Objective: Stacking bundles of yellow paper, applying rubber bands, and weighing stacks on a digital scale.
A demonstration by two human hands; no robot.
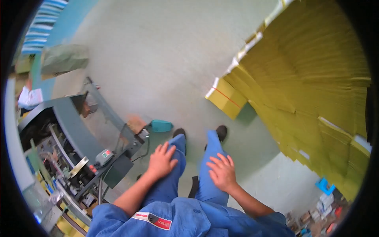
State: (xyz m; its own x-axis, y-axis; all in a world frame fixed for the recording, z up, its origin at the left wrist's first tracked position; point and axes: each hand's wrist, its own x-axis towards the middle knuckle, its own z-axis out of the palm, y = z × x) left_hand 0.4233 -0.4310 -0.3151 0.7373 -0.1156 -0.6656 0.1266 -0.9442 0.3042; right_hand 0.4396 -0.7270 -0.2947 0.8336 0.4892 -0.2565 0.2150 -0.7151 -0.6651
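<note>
My left hand [161,162] rests on my left thigh, palm down, its fingers spread and holding nothing. On my right thigh lies my right hand [222,172], likewise with fingers apart and nothing in them. Both legs, in blue trousers [213,154], are bent as I sit, with dark shoes [222,132] on the floor. Nearest to my left hand is a grey machine [79,126] with a small switch box [104,157] on its edge. A teal foot pedal [162,126] sits on the floor just ahead of my left foot.
Tall stacks of yellow cardboard [312,79] fill the right side, with one yellow bundle [227,98] jutting out at their foot. A blue plastic piece [325,185] and mixed clutter [319,213] lie at the lower right. A covered pile [65,59] stands far left.
</note>
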